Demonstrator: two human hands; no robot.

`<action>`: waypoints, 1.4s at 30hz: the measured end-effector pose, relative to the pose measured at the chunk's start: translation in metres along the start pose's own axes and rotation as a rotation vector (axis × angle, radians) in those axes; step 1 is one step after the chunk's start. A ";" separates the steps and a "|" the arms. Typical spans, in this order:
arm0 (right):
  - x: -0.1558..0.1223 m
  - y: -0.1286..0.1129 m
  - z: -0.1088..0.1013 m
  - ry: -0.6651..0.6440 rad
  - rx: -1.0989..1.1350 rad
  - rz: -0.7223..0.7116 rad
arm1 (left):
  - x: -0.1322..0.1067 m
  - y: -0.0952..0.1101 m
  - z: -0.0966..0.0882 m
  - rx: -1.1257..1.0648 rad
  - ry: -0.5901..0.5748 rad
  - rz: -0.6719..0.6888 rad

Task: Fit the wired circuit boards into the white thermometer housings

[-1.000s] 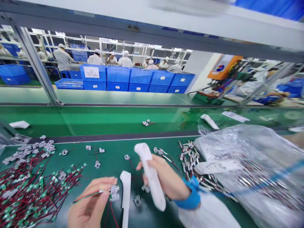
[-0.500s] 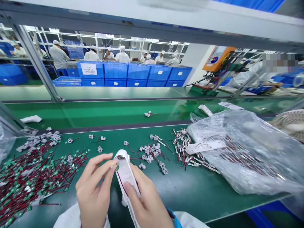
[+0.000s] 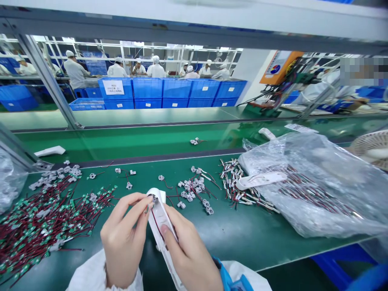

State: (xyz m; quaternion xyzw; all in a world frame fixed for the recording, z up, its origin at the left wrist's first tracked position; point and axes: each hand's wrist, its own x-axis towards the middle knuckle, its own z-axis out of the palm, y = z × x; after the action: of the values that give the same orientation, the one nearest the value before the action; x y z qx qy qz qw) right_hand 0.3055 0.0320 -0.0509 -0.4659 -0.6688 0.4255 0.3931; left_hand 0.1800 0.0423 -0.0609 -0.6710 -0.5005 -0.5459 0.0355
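Note:
My right hand [image 3: 189, 246] is wrapped round a long white plastic housing [image 3: 162, 226], its thumb pressing inside the open shell. A dark red wire [image 3: 156, 220] runs along the housing's hollow, up towards its rounded top. At that top, my left hand [image 3: 125, 232] pinches a small wired circuit board [image 3: 148, 208], mostly hidden by the fingertips. To the left lies a heap of green boards with red wires [image 3: 57, 218]. Small grey plastic parts [image 3: 194, 186] are scattered on the green table just beyond my hands.
A clear plastic bag [image 3: 315, 190] of wired metal parts lies on the right, with another white housing [image 3: 260, 180] on its edge. Beyond runs a green conveyor belt [image 3: 145, 141] carrying a few parts. Metal posts [image 3: 50, 81] hold a shelf overhead. Blue bins [image 3: 148, 89] and seated workers are farther back.
My left fingertips have shifted slightly with the small board into the top of the housing. The housing has tilted a little. The camera view has shifted slightly.

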 end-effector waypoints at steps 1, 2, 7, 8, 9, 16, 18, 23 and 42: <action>0.000 0.000 -0.001 0.003 0.009 0.001 | 0.001 -0.002 -0.001 -0.010 -0.018 0.040; 0.000 0.001 -0.002 0.003 0.011 -0.002 | 0.002 -0.004 -0.002 -0.026 -0.038 0.080; 0.003 0.001 -0.004 -0.045 -0.059 0.013 | 0.001 -0.012 -0.006 -0.002 -0.070 0.212; 0.003 0.001 -0.003 -0.064 -0.069 0.015 | 0.000 -0.013 -0.005 0.023 -0.071 0.228; 0.003 0.001 -0.002 -0.078 -0.072 0.008 | -0.001 -0.012 -0.004 0.050 -0.072 0.241; 0.000 0.002 0.006 -0.021 -0.021 0.040 | -0.002 -0.004 0.007 0.226 0.124 0.299; 0.001 0.006 0.007 -0.001 0.020 0.086 | -0.001 -0.002 0.007 0.214 0.129 0.276; 0.004 0.012 0.010 -0.013 0.089 0.078 | -0.001 0.000 0.008 0.199 0.129 0.191; -0.001 0.014 0.016 -0.007 0.098 -0.030 | -0.005 0.001 0.022 0.201 0.111 0.159</action>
State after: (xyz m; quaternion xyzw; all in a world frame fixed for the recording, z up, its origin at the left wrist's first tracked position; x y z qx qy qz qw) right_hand 0.2952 0.0306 -0.0697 -0.4345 -0.6554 0.4535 0.4196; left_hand 0.1963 0.0512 -0.0732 -0.6703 -0.4953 -0.5247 0.1732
